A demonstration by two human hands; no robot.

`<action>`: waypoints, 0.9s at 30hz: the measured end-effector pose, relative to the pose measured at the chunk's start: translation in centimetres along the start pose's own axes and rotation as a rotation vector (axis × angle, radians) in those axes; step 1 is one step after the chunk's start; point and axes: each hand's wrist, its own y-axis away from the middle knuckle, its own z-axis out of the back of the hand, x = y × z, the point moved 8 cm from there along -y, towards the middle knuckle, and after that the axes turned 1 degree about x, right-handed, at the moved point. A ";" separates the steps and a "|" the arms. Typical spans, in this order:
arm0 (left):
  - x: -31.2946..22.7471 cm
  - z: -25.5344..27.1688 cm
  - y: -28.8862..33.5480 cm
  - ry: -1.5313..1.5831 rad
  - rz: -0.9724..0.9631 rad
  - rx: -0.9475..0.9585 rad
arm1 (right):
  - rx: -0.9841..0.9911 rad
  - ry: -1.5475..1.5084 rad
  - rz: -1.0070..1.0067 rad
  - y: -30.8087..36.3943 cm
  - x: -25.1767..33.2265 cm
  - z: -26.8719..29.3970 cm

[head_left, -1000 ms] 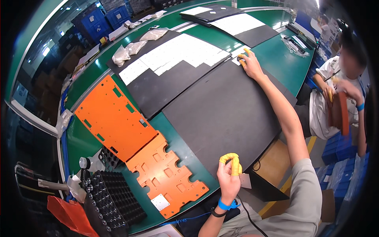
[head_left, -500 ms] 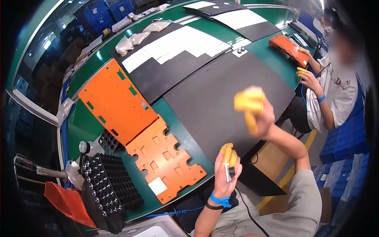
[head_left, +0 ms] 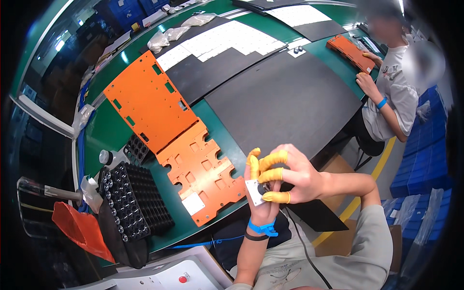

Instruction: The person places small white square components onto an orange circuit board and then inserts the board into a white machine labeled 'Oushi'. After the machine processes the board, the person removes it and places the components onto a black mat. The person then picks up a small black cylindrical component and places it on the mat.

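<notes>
A small white square plate [head_left: 254,192] with corner holes and a dark round part [head_left: 263,188] on it is gripped in my left hand [head_left: 265,211], just off the table's front edge. My right hand [head_left: 302,179] reaches over from the right, its fingers closed around the dark round part. Yellow covers sit on the fingertips of both hands, and they partly hide the piece. A blue strap [head_left: 263,228] circles my left wrist. Left of my hands lies an orange panel [head_left: 205,171] with cutouts and a white label, joined along an edge to a flat orange sheet [head_left: 145,101].
A black rack of round cells [head_left: 140,198] stands at the left, beside a clear bottle [head_left: 110,158] and a red bag [head_left: 79,234]. A black mat [head_left: 285,106] covers the table's middle. To the right a co-worker handles an orange panel [head_left: 350,52]. Blue crates [head_left: 415,145] stand behind.
My right hand has come down and left from above the mat to the small plate in my left hand. The plate has turned face-up. The co-worker has shifted slightly.
</notes>
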 end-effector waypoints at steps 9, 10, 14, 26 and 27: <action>-7.3 0.2 4.9 -0.746 -0.609 -0.122 | -0.189 0.405 -0.237 -1.9 -13.3 5.6; -8.3 -0.1 6.3 -0.903 -0.694 -0.149 | -0.196 0.441 -0.373 -1.1 -17.5 6.9; -12.3 0.7 10.6 -1.505 -0.917 -0.309 | -0.387 0.734 -0.670 1.5 -29.5 13.6; -17.8 6.0 11.3 -1.662 -1.022 -0.635 | -0.297 0.892 -0.528 -1.4 -39.6 14.2; -17.9 6.4 11.1 -1.626 -1.010 -0.640 | -0.273 0.875 -0.549 -1.4 -40.1 14.1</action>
